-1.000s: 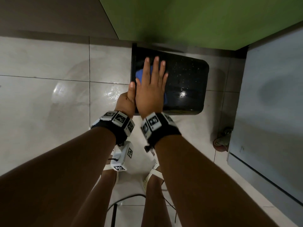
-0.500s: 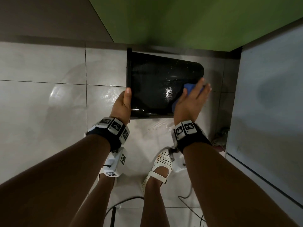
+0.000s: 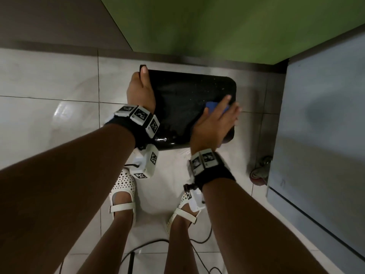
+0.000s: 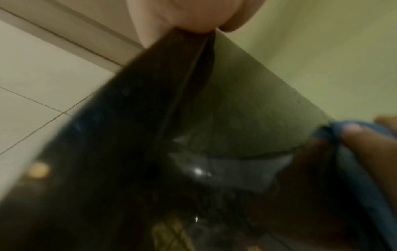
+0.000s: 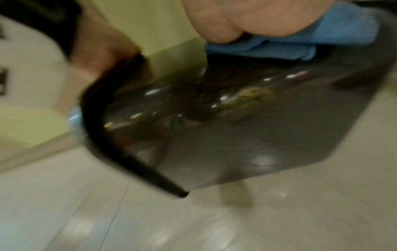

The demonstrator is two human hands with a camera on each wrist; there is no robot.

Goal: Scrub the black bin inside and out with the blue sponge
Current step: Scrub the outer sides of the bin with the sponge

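The black bin (image 3: 181,99) lies on its side on the wet tile floor, its glossy outer wall facing up. My left hand (image 3: 141,89) grips the bin's rim at the left, thumb on top and fingers curled round the edge. My right hand (image 3: 215,121) lies flat on the blue sponge (image 3: 212,106), pressing it against the right part of the wall near the base. In the right wrist view the sponge (image 5: 300,40) sits under my palm on the bin (image 5: 236,127). The left wrist view shows the sponge (image 4: 352,152) at the far right of the bin (image 4: 150,152).
A green wall (image 3: 217,26) stands just behind the bin. A grey cabinet (image 3: 320,125) with a caster wheel (image 3: 260,173) is close on the right. My feet in white shoes (image 3: 123,192) and black cables (image 3: 150,246) are on the floor in front.
My right hand swept the sponge from the left part of the bin's wall to the right part. My left hand slid farther along the rim, away from me.
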